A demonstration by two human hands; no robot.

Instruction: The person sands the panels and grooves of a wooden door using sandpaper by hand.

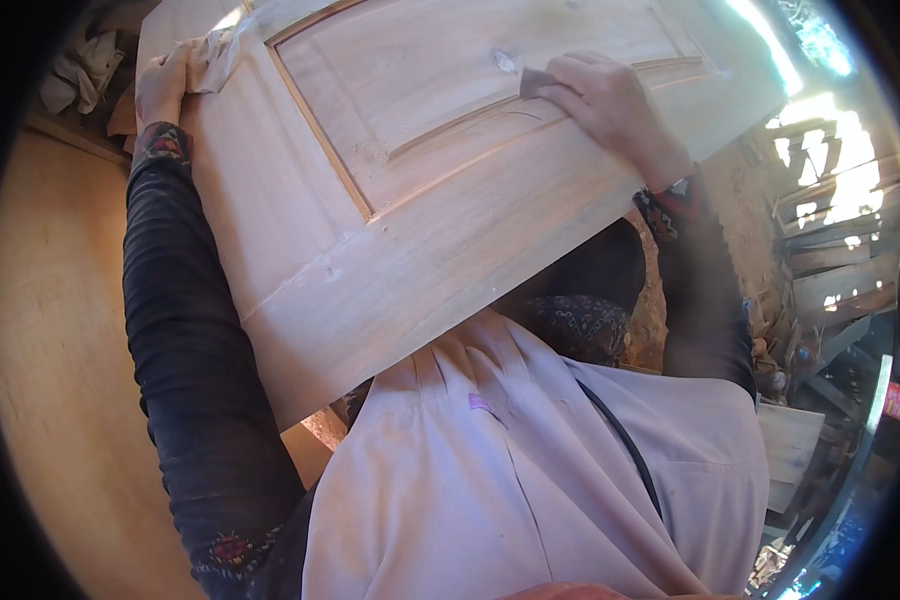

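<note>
One hand (602, 102) holds brown sandpaper (537, 84) against panelled wood (390, 290).

One head-worn view from close above, forward and down over the wooden panel (420, 200).

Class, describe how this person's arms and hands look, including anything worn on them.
Both arms wear long dark sleeves, the left sleeve wrinkled along its length. The left cuff and right cuff carry patterned bands with red in them; similar patterning shows near the left elbow. The left hand and right hand wear no gloves.
</note>
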